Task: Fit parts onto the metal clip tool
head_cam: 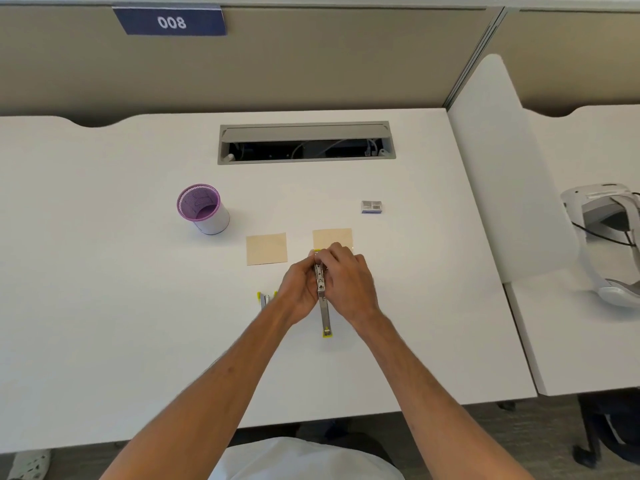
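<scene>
A metal stapler with yellow ends [325,317] lies opened out lengthwise on the white desk [104,306]. My left hand [299,292] and my right hand [348,278] meet over its far half, fingers curled around the metal channel. A second yellow-tipped stapler [265,299] lies just left of my left wrist, partly hidden. Two tan paper pieces sit beyond: one [266,248] to the left, one [330,237] partly behind my right hand. A small staple box [371,206] lies farther right.
A purple mesh pen cup [204,209] stands at the left. An open grey cable tray [306,142] is set into the desk's far side. A white divider [502,174] bounds the right; a white headset [602,237] lies on the neighbouring desk.
</scene>
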`<state>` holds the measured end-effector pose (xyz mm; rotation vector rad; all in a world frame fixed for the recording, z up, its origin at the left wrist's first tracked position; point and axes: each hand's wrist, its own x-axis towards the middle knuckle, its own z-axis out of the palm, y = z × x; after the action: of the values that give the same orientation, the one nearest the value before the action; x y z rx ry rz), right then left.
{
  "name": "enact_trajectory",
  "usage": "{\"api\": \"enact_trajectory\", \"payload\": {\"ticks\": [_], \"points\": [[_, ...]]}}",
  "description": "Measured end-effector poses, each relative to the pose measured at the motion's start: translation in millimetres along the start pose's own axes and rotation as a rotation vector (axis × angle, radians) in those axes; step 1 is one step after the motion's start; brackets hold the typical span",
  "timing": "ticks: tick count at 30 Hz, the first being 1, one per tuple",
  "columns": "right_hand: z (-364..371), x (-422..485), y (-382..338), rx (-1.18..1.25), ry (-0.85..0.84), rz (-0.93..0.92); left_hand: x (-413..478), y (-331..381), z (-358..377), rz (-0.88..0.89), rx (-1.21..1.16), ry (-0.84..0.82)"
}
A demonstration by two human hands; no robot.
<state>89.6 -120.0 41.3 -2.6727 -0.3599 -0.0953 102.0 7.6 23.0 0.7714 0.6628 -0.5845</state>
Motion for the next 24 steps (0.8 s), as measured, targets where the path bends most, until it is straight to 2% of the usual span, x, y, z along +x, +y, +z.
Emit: {"api": "enact_trajectory", "payload": {"ticks": [8,14,20,24], "points": [[3,-5,3,0.056,-0.061,-0.008,1,-2,-2,-0.025,0.038,0.052],[7,-11,0,0.131,-0.041,-0.031,-1,-3,-6,-0.031,0.036,0.087],[10,-16,-1,0.353,-0.059,0.097,0,-2,-7,-0.007,-0.029,0.051],[10,-14,0,0.397,-0.03,0.143,0,-2,-4,-0.001,-0.051,0.034]]}}
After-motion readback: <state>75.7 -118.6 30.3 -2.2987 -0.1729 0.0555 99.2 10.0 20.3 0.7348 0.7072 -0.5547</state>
